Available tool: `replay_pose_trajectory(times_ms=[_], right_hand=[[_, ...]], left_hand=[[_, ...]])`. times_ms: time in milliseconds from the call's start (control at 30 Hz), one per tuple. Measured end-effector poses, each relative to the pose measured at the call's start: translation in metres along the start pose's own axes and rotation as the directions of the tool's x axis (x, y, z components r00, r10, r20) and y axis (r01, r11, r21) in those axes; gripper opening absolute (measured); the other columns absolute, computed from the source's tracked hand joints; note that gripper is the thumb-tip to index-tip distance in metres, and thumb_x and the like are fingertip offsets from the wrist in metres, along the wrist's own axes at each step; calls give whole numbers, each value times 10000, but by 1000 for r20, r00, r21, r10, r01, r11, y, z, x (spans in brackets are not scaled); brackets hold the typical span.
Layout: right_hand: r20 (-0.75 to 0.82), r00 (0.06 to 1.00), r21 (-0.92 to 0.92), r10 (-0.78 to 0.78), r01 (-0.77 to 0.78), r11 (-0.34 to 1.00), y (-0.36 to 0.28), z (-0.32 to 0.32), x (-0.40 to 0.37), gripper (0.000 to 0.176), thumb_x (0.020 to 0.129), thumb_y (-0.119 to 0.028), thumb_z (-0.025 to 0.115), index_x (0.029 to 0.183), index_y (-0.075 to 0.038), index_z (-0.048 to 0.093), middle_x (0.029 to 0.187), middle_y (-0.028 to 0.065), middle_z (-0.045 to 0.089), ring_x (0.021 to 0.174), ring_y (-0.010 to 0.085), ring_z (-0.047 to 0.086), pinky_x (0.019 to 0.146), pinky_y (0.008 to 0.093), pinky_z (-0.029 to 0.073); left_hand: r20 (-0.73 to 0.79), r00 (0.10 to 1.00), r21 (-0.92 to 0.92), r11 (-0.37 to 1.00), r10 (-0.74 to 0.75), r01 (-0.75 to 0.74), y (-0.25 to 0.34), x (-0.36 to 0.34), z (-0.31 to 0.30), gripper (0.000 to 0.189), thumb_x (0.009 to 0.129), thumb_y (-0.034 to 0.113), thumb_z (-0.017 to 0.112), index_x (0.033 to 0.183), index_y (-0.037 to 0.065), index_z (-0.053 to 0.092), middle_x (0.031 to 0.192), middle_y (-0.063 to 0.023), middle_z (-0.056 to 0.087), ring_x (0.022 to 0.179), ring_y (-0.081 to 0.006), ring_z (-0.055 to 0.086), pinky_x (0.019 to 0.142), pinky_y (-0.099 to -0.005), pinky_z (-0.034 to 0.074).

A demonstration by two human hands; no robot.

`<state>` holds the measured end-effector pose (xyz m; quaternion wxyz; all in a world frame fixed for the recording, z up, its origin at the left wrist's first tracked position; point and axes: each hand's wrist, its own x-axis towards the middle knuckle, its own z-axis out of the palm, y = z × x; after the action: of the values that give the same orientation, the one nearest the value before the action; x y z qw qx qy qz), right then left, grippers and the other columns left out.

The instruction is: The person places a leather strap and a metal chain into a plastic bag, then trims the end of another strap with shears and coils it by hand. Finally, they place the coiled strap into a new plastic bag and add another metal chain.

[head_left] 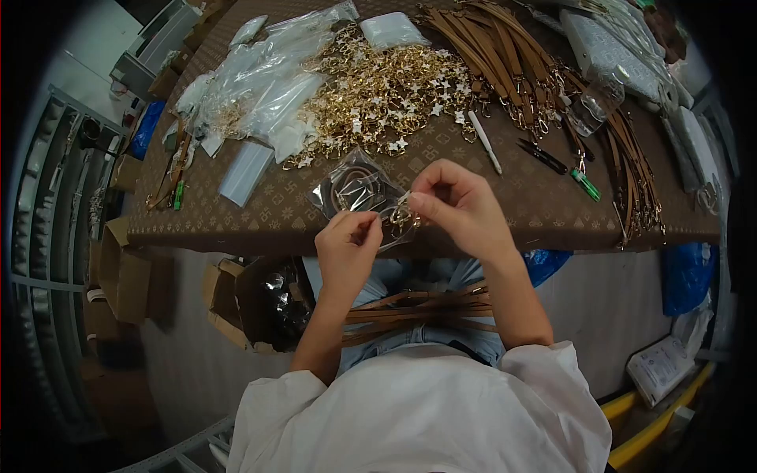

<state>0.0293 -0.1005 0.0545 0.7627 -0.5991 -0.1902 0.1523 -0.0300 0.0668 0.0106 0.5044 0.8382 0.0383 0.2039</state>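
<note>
At the table's front edge lies a clear plastic bag (364, 175) with a dark coiled strap (344, 194) inside. My left hand (345, 243) pinches the near edge of this bag. Thumb and forefinger of my right hand (464, 206) are closed on a small gold keychain (404, 216) at the bag's right side; the keychain overlaps the plastic in this view. Just beyond the bag spreads a heap of gold clasps with white star charms (378, 94).
Clear plastic bags (268, 79) lie at the back left, beside a stack of clear sleeves (246, 173). Brown straps (505, 55) fan out at the back right. A white pen (484, 142) and black-handled pliers (542, 156) lie nearer. More brown straps (418, 314) rest across my lap.
</note>
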Motion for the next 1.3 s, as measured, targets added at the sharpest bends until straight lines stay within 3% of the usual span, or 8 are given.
replay_pose_trajectory(times_ms=[100,233,333,400,533,733,900,1300], right_hand=[[-48,982,-235,-182,166,958,27,16,-3,113,804,-57,649,829,-12,548,763,3,546,645,45,515,558,190,424],[62,785,-762,-616,436,478,64,28,-10,112,725,-10,669,797,-23,585,788,79,555,640,176,581,528,256,459],[111,753,-839,-649,421,345,87,28,-16,144,689,-42,658,820,-15,606,857,92,571,710,230,591,573,299,475],[115,740,-860,-662,408,307,87,27,-18,152,702,-64,635,843,-10,615,892,89,579,754,234,585,628,318,482],[148,795,-868,-589,389,308,75,19,-27,220,669,-37,657,886,-6,631,959,95,599,905,267,555,753,350,457],[103,785,-794,-611,435,425,74,-2,-34,310,662,9,676,966,-13,617,981,89,595,928,271,539,789,344,452],[-299,744,-575,-597,359,735,19,0,-36,209,669,-30,723,867,-28,657,830,71,576,834,214,552,719,290,454],[32,740,-544,-672,577,609,-10,-4,-65,114,730,-63,695,816,-34,626,788,84,575,711,230,538,625,312,436]], left_hand=[[116,949,-281,907,-292,314,-9,7,-4,74,793,26,632,844,-27,643,710,-4,603,594,-39,530,526,-183,415],[181,924,-384,841,-336,381,-10,11,-11,93,811,37,626,859,-41,641,710,5,602,613,-23,519,530,-171,406],[157,938,-356,868,-309,345,-4,7,-6,93,812,40,624,882,-16,649,751,-20,612,584,-26,514,517,-163,398],[131,991,-42,998,41,-36,3,1,-7,130,779,73,657,897,19,658,815,-44,621,635,-75,555,564,-207,438],[286,832,236,807,475,-542,7,7,-26,412,634,179,767,1015,76,651,1119,-106,553,1024,-266,493,886,-382,388],[390,756,344,678,526,-650,-31,5,-15,323,744,77,623,1058,142,658,1236,-66,529,1225,-300,404,988,-436,307],[169,871,-92,887,461,-452,10,2,-22,229,759,34,603,981,24,656,1052,-120,630,1100,-304,535,904,-368,427],[205,968,-842,530,143,100,-12,-26,-19,324,881,264,553,965,-49,564,999,-216,582,932,-333,591,853,-449,465]])
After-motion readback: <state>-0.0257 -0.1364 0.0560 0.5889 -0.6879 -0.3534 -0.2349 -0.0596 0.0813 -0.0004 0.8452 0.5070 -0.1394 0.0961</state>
